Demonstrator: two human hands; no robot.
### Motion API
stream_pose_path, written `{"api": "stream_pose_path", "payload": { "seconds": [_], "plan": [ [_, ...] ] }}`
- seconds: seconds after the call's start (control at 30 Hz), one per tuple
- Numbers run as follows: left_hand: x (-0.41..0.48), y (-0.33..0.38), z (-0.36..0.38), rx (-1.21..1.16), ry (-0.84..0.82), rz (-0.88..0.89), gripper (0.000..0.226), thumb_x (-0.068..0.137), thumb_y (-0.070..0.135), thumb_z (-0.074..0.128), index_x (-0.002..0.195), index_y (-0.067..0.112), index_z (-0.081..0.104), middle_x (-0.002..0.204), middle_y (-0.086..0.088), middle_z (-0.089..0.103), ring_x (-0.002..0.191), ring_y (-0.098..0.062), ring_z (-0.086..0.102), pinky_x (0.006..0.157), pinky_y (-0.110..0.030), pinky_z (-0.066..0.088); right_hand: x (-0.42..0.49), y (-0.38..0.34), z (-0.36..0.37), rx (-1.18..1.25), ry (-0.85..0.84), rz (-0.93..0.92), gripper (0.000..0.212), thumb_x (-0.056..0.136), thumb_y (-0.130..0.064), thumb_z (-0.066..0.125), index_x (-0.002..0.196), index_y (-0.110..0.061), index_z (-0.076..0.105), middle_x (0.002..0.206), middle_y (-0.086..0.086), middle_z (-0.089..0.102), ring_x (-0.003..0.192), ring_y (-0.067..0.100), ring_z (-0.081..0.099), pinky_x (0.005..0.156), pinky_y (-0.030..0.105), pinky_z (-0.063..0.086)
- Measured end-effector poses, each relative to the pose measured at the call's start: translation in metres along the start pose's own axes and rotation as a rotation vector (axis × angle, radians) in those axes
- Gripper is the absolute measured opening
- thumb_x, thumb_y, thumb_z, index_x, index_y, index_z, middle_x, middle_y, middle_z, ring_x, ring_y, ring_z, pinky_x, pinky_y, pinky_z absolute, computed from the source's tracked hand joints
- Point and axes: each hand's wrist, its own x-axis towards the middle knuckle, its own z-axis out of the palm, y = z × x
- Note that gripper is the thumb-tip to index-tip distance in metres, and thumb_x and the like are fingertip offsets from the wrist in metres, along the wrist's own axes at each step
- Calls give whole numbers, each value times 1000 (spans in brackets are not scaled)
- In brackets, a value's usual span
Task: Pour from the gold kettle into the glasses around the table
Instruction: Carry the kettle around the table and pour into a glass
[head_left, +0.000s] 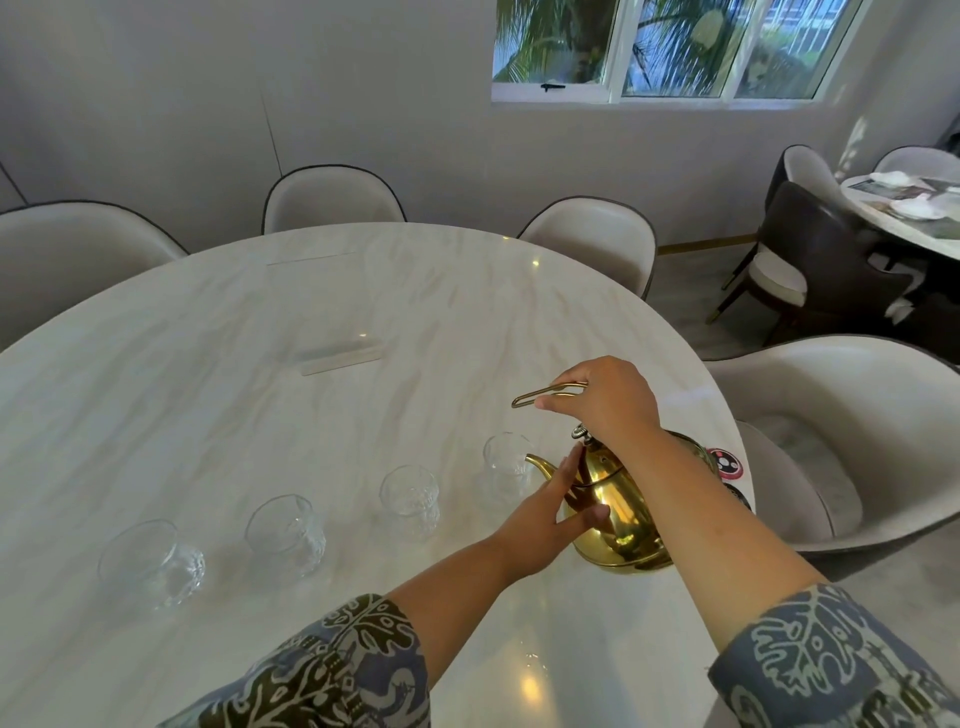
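Note:
The gold kettle (621, 525) stands on the white marble table (311, 322) near its right edge, spout pointing left toward the nearest glass (506, 465). My right hand (602, 397) is shut on the kettle's raised wire handle. My left hand (550, 512) rests flat against the kettle's left side, fingers apart. Further clear glasses stand in a row to the left: one (410, 499), another (285, 535), and the last (150, 564). All look empty.
A clear acrylic stand (340, 356) sits mid-table. A round red-and-black sticker (724, 462) lies at the table's right edge behind the kettle. Pale upholstered chairs ring the table, one close at right (841, 415). A second set table (909, 208) stands far right.

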Motion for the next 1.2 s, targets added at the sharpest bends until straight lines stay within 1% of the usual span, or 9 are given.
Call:
{"api": "stream_pose_path", "payload": {
  "seconds": [0.1,0.2,0.5,0.73,0.93,1.07,1.2],
  "plan": [
    [-1,1,0,-7,5,1,74,94,46,45,149,36,-3,159,5,20,144,-20,25,114,-33,24,0,-2,0,-18,-2,2,44,76,-47,73,110,-19,71,121,1,67,97,20,66,73,24,45],
    [-1,2,0,-13,4,-5,74,94,46,45,149,37,-3,159,4,20,144,-21,25,115,-36,24,0,-2,-1,-16,-10,-5,44,76,-46,74,109,-18,72,121,1,66,101,20,64,76,26,46],
    [-1,4,3,-17,22,0,74,93,47,44,149,37,-3,159,4,21,145,-22,25,115,-39,24,-1,-6,-3,-25,-19,-13,42,76,-44,74,108,-17,72,117,2,68,99,20,64,80,31,51],
    [-2,6,4,-35,33,6,73,94,46,44,149,38,-3,158,4,24,144,-21,27,114,-36,26,1,-7,-5,-47,-31,-26,41,75,-45,74,105,-18,73,113,2,70,97,20,64,80,32,52],
    [-2,7,4,-63,39,15,72,95,44,44,149,38,-3,157,5,24,144,-20,27,113,-33,26,3,-8,-5,-70,-38,-41,44,74,-46,74,108,-19,72,113,1,70,98,20,65,80,31,53],
    [-2,7,4,-94,42,25,72,95,43,45,149,38,-2,157,7,24,144,-17,26,107,-24,24,4,-9,-7,-70,-33,-63,41,74,-45,75,105,-19,74,112,1,70,99,19,64,81,33,52],
    [-3,9,4,-99,44,35,72,95,42,45,149,36,-2,157,6,23,144,-17,26,108,-26,24,3,-9,-8,-74,-29,-71,40,74,-44,75,105,-18,74,114,1,70,100,19,64,81,33,51]
  ]
}}
